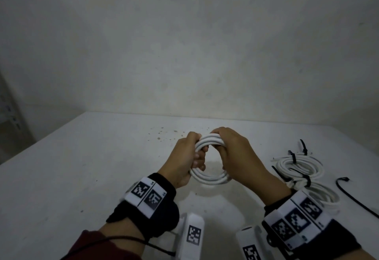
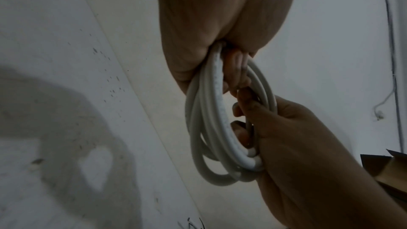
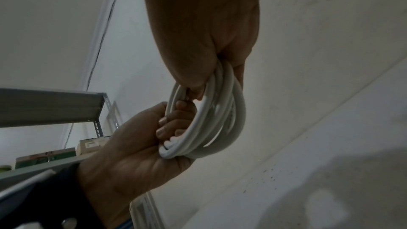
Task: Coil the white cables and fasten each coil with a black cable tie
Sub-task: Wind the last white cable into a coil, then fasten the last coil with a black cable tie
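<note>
A coil of white cable [image 1: 209, 177] hangs above the white table [image 1: 82, 167], held between both hands. My left hand [image 1: 189, 157] grips the coil's left side, fingers curled through the loop. My right hand [image 1: 231, 151] grips its right side and top. The left wrist view shows the white coil [image 2: 204, 128] running from my left palm [image 2: 220, 23] down to my right hand [image 2: 297, 145]. From the right wrist, the coil [image 3: 211, 124] passes from my right hand [image 3: 204, 32] to my left hand [image 3: 136, 154]. No tie shows on this coil.
Two coiled white cables [image 1: 297, 166] with black ties lie on the table to the right, one [image 1: 322, 196] nearer my right wrist. A loose black cable tie [image 1: 354, 196] lies at the far right. A metal shelf [image 3: 55, 105] stands to the left.
</note>
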